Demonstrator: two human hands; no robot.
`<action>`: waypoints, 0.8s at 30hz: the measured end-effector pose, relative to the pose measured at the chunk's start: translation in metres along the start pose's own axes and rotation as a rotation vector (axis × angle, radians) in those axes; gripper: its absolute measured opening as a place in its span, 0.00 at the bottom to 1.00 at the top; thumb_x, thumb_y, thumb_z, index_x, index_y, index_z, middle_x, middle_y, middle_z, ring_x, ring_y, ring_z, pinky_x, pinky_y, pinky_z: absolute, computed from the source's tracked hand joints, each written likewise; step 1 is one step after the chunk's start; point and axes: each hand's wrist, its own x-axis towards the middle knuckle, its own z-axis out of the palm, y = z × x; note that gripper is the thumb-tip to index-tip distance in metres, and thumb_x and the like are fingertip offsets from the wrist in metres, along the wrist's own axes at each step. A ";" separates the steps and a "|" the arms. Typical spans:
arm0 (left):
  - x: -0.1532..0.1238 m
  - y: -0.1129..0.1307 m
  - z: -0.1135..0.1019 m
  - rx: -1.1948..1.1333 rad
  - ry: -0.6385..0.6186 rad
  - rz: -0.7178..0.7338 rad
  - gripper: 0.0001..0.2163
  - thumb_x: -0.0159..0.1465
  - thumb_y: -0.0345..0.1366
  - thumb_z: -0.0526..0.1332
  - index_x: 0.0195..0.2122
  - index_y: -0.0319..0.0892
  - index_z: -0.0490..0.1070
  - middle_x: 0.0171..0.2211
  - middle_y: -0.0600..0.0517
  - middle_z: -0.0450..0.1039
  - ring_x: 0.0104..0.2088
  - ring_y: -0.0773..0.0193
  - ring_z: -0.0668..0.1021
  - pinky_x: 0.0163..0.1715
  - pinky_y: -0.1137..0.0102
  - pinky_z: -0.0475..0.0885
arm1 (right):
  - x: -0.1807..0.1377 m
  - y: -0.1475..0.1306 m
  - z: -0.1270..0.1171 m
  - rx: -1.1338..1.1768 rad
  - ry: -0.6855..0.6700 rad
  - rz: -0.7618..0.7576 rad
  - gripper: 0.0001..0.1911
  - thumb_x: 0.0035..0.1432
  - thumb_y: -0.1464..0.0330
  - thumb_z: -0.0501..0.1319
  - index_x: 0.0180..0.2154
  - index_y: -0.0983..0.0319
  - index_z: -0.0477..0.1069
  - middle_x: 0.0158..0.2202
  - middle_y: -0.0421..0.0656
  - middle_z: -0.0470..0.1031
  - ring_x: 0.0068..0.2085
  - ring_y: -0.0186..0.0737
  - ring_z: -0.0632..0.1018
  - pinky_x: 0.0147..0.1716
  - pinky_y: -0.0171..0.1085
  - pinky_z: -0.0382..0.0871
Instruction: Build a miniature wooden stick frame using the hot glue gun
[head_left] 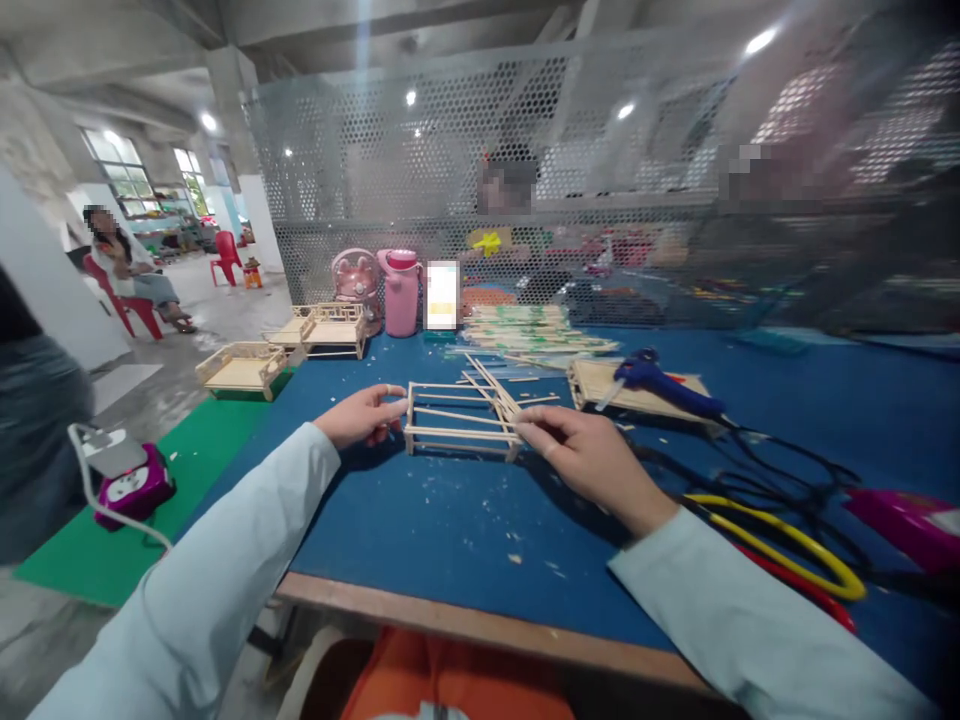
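Stick frame (459, 432), pale wood, sits on the blue tabletop (420, 540) about mid-scene, short legs down, long side facing near. Left hand (365, 416) is at its left end, thumb and forefinger pinched at the upper corner. Right hand (581, 445) is at the near right corner, thumb and forefinger together on a few loose sticks (484, 380) that fan out toward the far left, over the frame's right part; can't tell whether those fingertips press on the frame as well.

Handling, judged by look: frame very light, thin rails, stiff along their length but easy to snap or rack sideways. Joints look like the weak spot. Best hold is low-force, at the end uprights or corners; avoid squeezing the long rails mid-span. Loose sticks are light, stiff, dry-looking, probably not slippery, but slim enough to roll between the fingers; pinch near one end.

Around: stick pile (536, 335) on the far side; glue gun (667, 388) to the right, lying over a low wooden piece (589, 388), black cord (795, 455) trailing right. Small wooden benches (334, 330) at far left, pink flask (401, 295) far, just right of them. Wood scraps dot the near tabletop.
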 end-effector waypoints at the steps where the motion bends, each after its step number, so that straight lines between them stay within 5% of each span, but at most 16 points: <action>1: -0.001 -0.001 0.002 -0.039 -0.007 -0.025 0.24 0.57 0.42 0.64 0.51 0.36 0.62 0.21 0.57 0.67 0.14 0.76 0.66 0.12 0.80 0.56 | 0.001 0.002 0.002 0.015 -0.007 -0.006 0.11 0.56 0.65 0.53 0.31 0.59 0.74 0.32 0.42 0.79 0.32 0.40 0.78 0.34 0.36 0.69; 11: 0.003 -0.008 0.006 -0.276 -0.056 -0.086 0.36 0.52 0.23 0.66 0.60 0.36 0.51 0.22 0.58 0.69 0.17 0.75 0.70 0.14 0.82 0.63 | 0.008 0.013 0.009 0.068 -0.091 -0.006 0.12 0.54 0.65 0.53 0.30 0.60 0.74 0.31 0.43 0.79 0.33 0.42 0.77 0.33 0.36 0.66; 18: 0.002 -0.007 0.008 -0.323 -0.056 -0.093 0.41 0.51 0.26 0.68 0.63 0.38 0.46 0.25 0.54 0.73 0.20 0.72 0.74 0.17 0.81 0.67 | 0.009 0.016 0.010 0.043 -0.141 -0.004 0.14 0.55 0.64 0.52 0.30 0.61 0.74 0.30 0.43 0.79 0.32 0.43 0.77 0.32 0.37 0.66; 24: 0.002 -0.005 0.011 -0.336 -0.048 -0.108 0.35 0.55 0.32 0.67 0.61 0.37 0.51 0.26 0.51 0.73 0.20 0.72 0.75 0.16 0.81 0.67 | 0.008 0.013 0.008 0.048 -0.160 -0.005 0.14 0.56 0.64 0.51 0.29 0.61 0.73 0.29 0.44 0.78 0.32 0.43 0.76 0.33 0.37 0.65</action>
